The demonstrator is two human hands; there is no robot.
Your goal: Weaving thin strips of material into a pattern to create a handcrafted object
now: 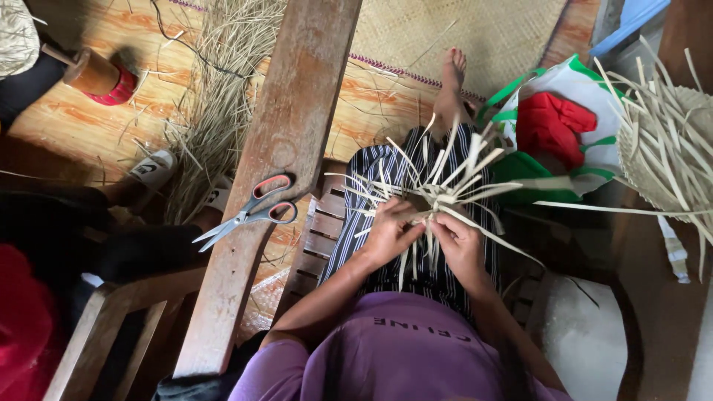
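My left hand (388, 232) and my right hand (459, 243) meet over my lap, both closed on a small woven piece of pale straw strips (434, 194). Loose strip ends fan out upward and to the right from between my fingers. A few strips hang down between my hands. My striped trousers (371, 167) lie under the work, and my bare foot (451, 74) rests on the floor beyond.
Red-handled scissors (252, 214) lie on a long wooden plank (286, 141) to my left. A bundle of dry straw (223, 96) lies on the floor. A partly woven straw hat (665, 148) sits at right beside a green-and-white bag (564, 126). A wooden chair (111, 327) stands at lower left.
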